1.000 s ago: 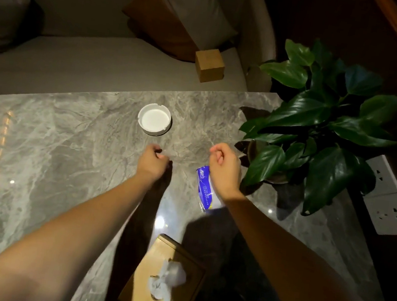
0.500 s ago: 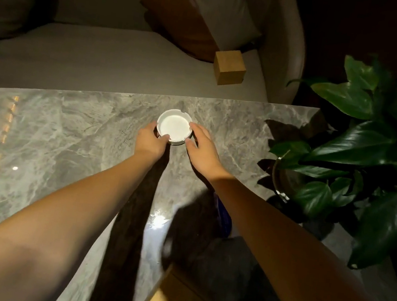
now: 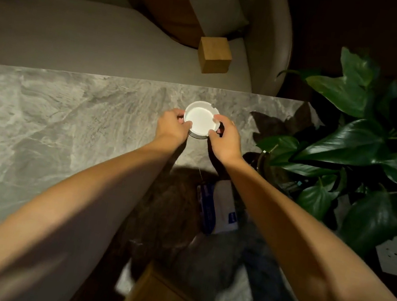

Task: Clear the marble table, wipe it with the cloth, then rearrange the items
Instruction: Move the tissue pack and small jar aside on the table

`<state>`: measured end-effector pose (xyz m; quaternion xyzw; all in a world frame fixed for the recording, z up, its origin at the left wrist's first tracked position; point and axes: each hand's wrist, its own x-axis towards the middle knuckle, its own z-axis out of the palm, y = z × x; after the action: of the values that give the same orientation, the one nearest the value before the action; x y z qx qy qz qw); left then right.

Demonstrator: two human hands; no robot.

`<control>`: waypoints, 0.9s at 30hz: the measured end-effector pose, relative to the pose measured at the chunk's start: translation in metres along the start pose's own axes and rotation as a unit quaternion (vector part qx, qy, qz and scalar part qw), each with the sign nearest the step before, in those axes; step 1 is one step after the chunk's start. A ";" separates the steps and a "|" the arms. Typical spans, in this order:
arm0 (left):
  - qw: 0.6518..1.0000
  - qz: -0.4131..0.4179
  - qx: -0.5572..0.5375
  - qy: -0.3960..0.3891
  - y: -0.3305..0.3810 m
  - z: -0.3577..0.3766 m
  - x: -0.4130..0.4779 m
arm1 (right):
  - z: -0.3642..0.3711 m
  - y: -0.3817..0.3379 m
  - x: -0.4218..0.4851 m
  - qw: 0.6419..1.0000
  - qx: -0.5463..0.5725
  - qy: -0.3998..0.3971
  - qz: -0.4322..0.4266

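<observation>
Marble counter (image 3: 55, 116): grey, veined. Potted plant (image 3: 361, 159): at counter's right edge. Tissue pack (image 3: 219, 209): between forearms, nearer right edge. White ashtray (image 3: 201, 119): near counter's far edge, clasped by left hand (image 3: 171, 127) and right hand (image 3: 225, 141), fingers (image 3: 216, 120) curled on opposite rims.

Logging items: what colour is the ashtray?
White ashtray, clearest in the head view.

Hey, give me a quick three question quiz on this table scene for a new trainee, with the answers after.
1. True or false: both hands grip the white ashtray.
2. Which lies nearest the potted plant: A the tissue packet, B the wooden cube?
3. The wooden cube rests on the ____.

Key: 1 true, left hand and right hand hold its sides. 2 A. 3 sofa.
</observation>
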<state>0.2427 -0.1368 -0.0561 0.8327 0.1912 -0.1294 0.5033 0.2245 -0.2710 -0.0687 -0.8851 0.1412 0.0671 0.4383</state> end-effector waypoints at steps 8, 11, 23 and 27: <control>0.990 -0.012 0.065 -0.124 -0.001 -0.015 -0.045 | -0.012 -0.009 -0.058 0.997 0.018 0.051 -0.060; 0.987 0.020 0.083 -0.138 -0.002 -0.018 -0.079 | -0.025 0.000 -0.097 0.995 -0.012 0.010 -0.102; 0.971 0.102 -0.017 -0.214 0.014 0.017 -0.232 | -0.130 0.119 -0.234 0.975 -0.020 -0.214 0.049; 0.914 0.007 0.053 -0.403 -0.023 0.058 -0.302 | -0.131 0.150 -0.296 0.926 0.055 -0.294 0.229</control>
<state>-0.0386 -0.2351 0.0218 0.7371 -0.0412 -0.4601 0.4933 -0.1037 -0.4048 -0.0308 -0.7437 0.2079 0.4154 0.4808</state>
